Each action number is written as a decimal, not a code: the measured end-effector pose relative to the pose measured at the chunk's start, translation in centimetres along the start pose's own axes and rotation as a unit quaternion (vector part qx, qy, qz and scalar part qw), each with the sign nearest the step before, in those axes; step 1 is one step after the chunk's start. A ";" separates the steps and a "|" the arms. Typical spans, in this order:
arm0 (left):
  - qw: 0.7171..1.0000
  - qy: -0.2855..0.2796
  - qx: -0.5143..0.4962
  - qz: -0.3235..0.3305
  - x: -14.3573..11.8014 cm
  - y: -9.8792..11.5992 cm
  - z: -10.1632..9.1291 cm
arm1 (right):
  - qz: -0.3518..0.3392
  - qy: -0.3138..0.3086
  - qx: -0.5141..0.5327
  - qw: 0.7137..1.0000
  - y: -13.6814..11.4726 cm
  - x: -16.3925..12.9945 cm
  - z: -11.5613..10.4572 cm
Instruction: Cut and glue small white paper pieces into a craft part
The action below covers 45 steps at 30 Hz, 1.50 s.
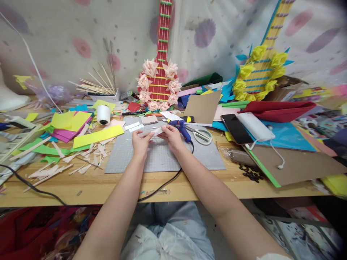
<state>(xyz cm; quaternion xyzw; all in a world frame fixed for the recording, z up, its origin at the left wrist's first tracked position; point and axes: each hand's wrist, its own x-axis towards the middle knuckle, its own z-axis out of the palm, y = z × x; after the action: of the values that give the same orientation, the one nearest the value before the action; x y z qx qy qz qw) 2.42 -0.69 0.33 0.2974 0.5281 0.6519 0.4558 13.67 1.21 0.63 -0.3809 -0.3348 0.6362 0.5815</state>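
Paper piece: you are holding a small white paper piece at the centre of the frame, just above the grey cutting mat.
Left hand: your left hand is pinching the left end of the piece, fingers closed narrowly on it.
Right hand: your right hand is pinching the right end, thumb and fingertips closed on the paper.
Mat: it is lying on the wooden table, directly under both hands.
Glue gun: a blue glue gun is lying just beyond your right hand, its black cord trailing over the mat toward the lower centre.
Scissors: scissors are resting right of the glue gun.
Phone and power bank: a dark phone and a white power bank are lying side by side, centre right.
Left clutter: a yellow paper strip, a white thread spool and pale scraps are sitting left of the mat.
Back: a red paper guitar with pink flowers is standing at top centre; a yellow-flowered guitar is leaning at upper right.
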 end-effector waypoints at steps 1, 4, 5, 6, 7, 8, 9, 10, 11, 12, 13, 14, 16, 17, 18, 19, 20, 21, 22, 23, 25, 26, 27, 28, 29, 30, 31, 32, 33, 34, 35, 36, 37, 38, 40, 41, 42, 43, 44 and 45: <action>1.000 0.000 -0.001 0.001 0.0 0.0 0.0 | 0.000 -0.002 0.000 1.000 0.0 0.0 0.0; 1.000 -0.002 -0.002 0.002 0.1 0.0 0.0 | 0.000 -0.008 0.003 1.000 0.1 0.0 0.0; 1.000 -0.004 -0.001 0.001 0.2 0.0 0.0 | -0.001 -0.010 0.002 1.000 0.1 -0.1 0.0; 1.000 -0.006 -0.001 0.000 0.2 -0.1 0.0 | -0.003 -0.011 0.001 1.000 0.1 -0.1 0.1; 1.000 -0.008 -0.001 0.000 0.2 -0.1 0.0 | -0.004 -0.013 -0.001 1.000 0.1 -0.1 0.1; 1.000 -0.011 -0.001 -0.001 0.2 -0.1 0.0 | -0.006 -0.013 -0.003 1.000 0.1 -0.1 0.1; 1.000 -0.013 -0.002 -0.001 0.3 -0.1 0.0 | -0.007 -0.013 -0.006 1.000 0.1 -0.1 0.1; 1.000 -0.014 -0.004 -0.001 0.3 -0.1 0.0 | -0.009 -0.013 -0.008 1.000 0.1 -0.1 0.1; 1.000 -0.015 -0.005 -0.002 0.3 -0.1 0.0 | -0.011 -0.014 -0.009 1.000 0.1 -0.1 0.1; 1.000 -0.014 -0.005 -0.006 0.3 -0.2 0.0 | -0.014 -0.016 -0.010 1.000 0.2 -0.1 0.1; 1.000 -0.014 -0.004 -0.010 0.3 -0.2 0.0 | -0.017 -0.019 -0.011 1.000 0.1 -0.1 0.1; 1.000 -0.013 -0.004 -0.015 0.3 -0.2 0.0 | -0.020 -0.021 -0.011 1.000 0.1 -0.1 0.1; 1.000 -0.013 -0.004 -0.021 0.3 -0.1 0.1 | -0.023 -0.025 -0.012 0.999 0.1 -0.2 0.1; 1.000 -0.012 -0.006 -0.022 0.3 -0.1 0.1 | -0.023 -0.028 -0.012 0.999 0.0 -0.2 0.1; 1.000 -0.012 -0.009 -0.023 0.3 -0.1 0.1 | -0.023 -0.032 -0.012 0.999 0.0 -0.2 0.1; 1.000 -0.011 -0.014 -0.024 0.3 -0.1 0.1 | -0.023 -0.037 -0.010 0.999 0.0 -0.2 0.1; 0.999 -0.012 -0.022 -0.025 0.4 -0.1 0.1 | -0.026 -0.042 -0.003 0.999 0.0 -0.2 0.2; 0.999 -0.014 -0.034 -0.027 0.5 -0.1 0.2 | -0.031 -0.047 0.007 0.998 0.0 -0.1 0.2; 0.998 -0.017 -0.048 -0.029 0.6 -0.1 0.2 | -0.036 -0.052 0.020 0.998 0.0 -0.1 0.3; 0.997 -0.020 -0.065 -0.032 0.7 -0.2 0.2 | -0.038 -0.058 0.032 0.997 0.2 -0.1 0.4; 0.994 -0.027 -0.102 -0.039 0.9 -0.3 0.2 | -0.026 -0.077 0.042 0.996 0.5 -0.1 0.5; 0.991 -0.031 -0.119 -0.042 1.0 -0.3 0.2 | -0.018 -0.091 0.035 0.995 0.8 -0.1 0.6; 0.989 -0.037 -0.134 -0.045 1.1 -0.4 0.2 | -0.013 -0.105 0.021 0.994 1.1 0.0 0.6; 0.987 -0.043 -0.145 -0.048 1.2 -0.4 0.2 | -0.015 -0.115 0.005 0.993 1.3 0.0 0.7; 0.986 -0.048 -0.152 -0.051 1.2 -0.4 0.2 | -0.023 -0.118 -0.011 0.993 1.6 0.1 0.6; 0.985 -0.051 -0.154 -0.054 1.2 -0.5 0.2 | -0.033 -0.115 -0.025 0.993 1.8 0.2 0.6; 0.985 -0.054 -0.154 -0.057 1.2 -0.5 0.2 | -0.043 -0.106 -0.037 0.993 2.0 0.3 0.6; 0.985 -0.055 -0.152 -0.059 1.2 -0.5 0.2 | -0.049 -0.094 -0.045 0.993 2.1 0.3 0.6; 0.985 -0.054 -0.151 -0.059 1.2 -0.5 0.2 | -0.053 -0.084 -0.051 0.994 2.1 0.4 0.6; 0.986 -0.052 -0.149 -0.058 1.2 -0.5 0.2 | -0.055 -0.077 -0.056 0.994 2.1 0.4 0.6; 0.986 -0.049 -0.148 -0.056 1.2 -0.5 0.2 | -0.057 -0.071 -0.061 0.994 2.1 0.4 0.6; 0.987 -0.046 -0.146 -0.054 1.1 -0.5 0.2 | -0.059 -0.067 -0.064 0.994 2.0 0.4 0.6; 0.987 -0.044 -0.143 -0.053 1.1 -0.5 0.2 | -0.059 -0.063 -0.067 0.994 2.0 0.4 0.7; 0.988 -0.045 -0.140 -0.051 1.1 -0.5 0.3 | -0.059 -0.059 -0.070 0.994 1.9 0.3 0.7; 0.988 -0.060 -0.132 -0.050 1.0 -0.4 0.3 | -0.055 -0.050 -0.072 0.995 1.9 0.3 0.7; 0.988 -0.069 -0.129 -0.047 0.9 -0.4 0.3 | -0.052 -0.047 -0.074 0.995 1.9 0.2 0.7; 0.988 -0.077 -0.126 -0.041 0.8 -0.4 0.3 | -0.050 -0.044 -0.075 0.995 1.9 0.2 0.7; 0.988 -0.084 -0.121 -0.036 0.8 -0.4 0.3 | -0.049 -0.042 -0.077 0.995 1.9 0.2 0.7; 0.989 -0.087 -0.115 -0.031 0.7 -0.4 0.3 | -0.049 -0.042 -0.078 0.995 1.9 0.1 0.6; 0.990 -0.088 -0.107 -0.027 0.6 -0.5 0.2 | -0.051 -0.046 -0.079 0.994 1.9 0.1 0.6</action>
<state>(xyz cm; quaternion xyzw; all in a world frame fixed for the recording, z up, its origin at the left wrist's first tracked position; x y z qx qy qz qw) 2.50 -0.03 -0.14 0.2886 0.4213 0.6630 0.5474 12.22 1.14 -0.76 -0.3788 -0.4294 0.5936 0.5655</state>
